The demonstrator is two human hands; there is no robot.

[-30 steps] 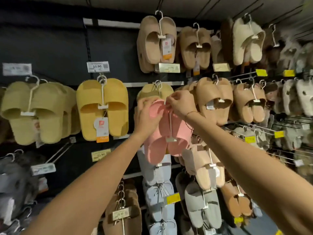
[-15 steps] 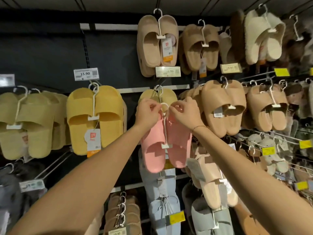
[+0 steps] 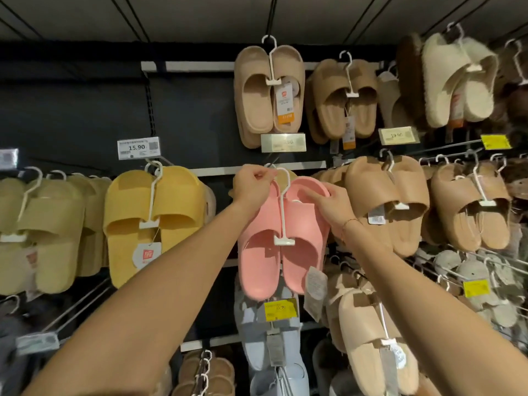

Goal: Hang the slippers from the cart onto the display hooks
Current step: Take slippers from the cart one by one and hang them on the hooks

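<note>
A dark display wall filled the view, hung with rows of slippers: tan pairs along the top, a yellow pair at left, beige pairs at right. At centre, a pink pair dangled from a white hanger, in front of a pale pair already on the same hook and above a yellow price tag. The left hand pinched the hanger's hook end, fingers curled tight, at the display hook, which was mostly hidden behind it. The right hand gripped the heel rim of the right pink slipper, steadying it. The pair looked light, soft and slightly springy foam, likely to swing freely; the stiff hanger neck seemed the surest place to hold.
</note>
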